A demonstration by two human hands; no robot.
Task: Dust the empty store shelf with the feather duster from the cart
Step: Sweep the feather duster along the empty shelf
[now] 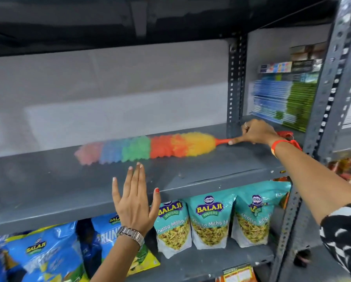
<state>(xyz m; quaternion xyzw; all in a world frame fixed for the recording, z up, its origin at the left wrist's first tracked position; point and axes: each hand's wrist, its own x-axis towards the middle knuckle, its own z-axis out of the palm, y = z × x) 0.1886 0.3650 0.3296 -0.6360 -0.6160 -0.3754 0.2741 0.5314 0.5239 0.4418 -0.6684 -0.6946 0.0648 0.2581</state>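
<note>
A rainbow feather duster [150,148] lies along the back of the empty grey metal shelf [48,180], its pink tip blurred at the left. My right hand [256,132] grips its red handle at the right end, index finger stretched along the shaft, the handle's ribbed end sticking out behind the wrist. My left hand [135,198] hovers at the shelf's front edge, flat, fingers spread, holding nothing.
Teal Balaji snack bags [209,222] and blue chip bags [46,253] fill the shelf below. A perforated upright post [234,84] stands just behind my right hand. Stacked blue and green packets [282,100] sit on the neighbouring shelf at right. Another upright [333,78] frames the right side.
</note>
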